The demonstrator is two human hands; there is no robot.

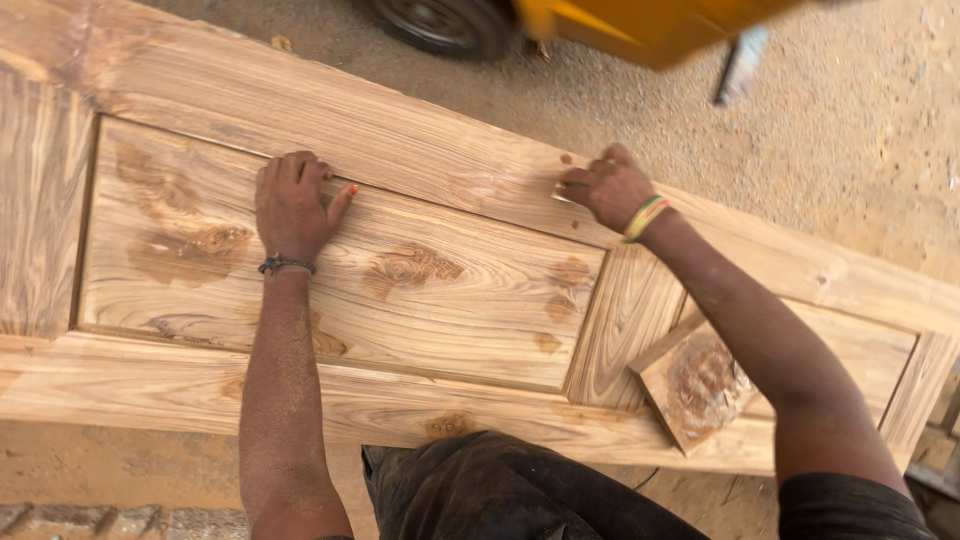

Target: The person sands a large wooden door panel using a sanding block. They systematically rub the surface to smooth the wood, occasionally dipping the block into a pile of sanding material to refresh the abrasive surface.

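Item: wooden door (430, 290), laid flat, long axis running left to right across the view. Left hand (292, 205) lay flat on the recessed panel (340, 270), fingers spread, gripping nothing. Right hand (612, 188) rested on the upper rail, fingers curled (contents could not be told). Loose square block (697, 383) lay nearer the right arm.

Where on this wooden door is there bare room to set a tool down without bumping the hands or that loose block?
The recessed panel is bare between the left hand and the upright rail. The near long rail is also bare left of the person's dark clothing. It is crowded at right, where the square wood block lies under the right forearm, and around the right hand.
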